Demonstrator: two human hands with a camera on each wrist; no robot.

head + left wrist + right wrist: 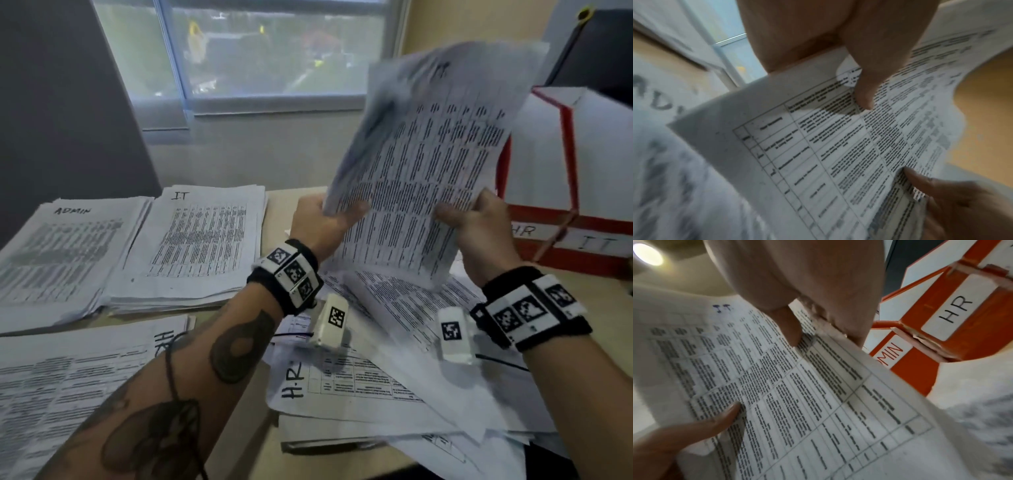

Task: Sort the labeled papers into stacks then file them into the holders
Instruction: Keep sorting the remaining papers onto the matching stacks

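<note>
A sheet marked IT (428,164) is held up above the loose heap of papers (394,342), the left hand (322,222) pinching its left edge and the right hand (479,222) pinching its right. Sorting seems underway; next it probably goes left onto the IT stack (202,246), beside the ADMIN stack (65,253). An HR stack (68,383) lies nearer. Red-trimmed holders (565,212) stand on the tan worktop (277,205) under a window (239,51).

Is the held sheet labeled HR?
No. In the right wrist view the sheet, pinched by both the left hand and right hand, reads "IT" at its top.
</note>
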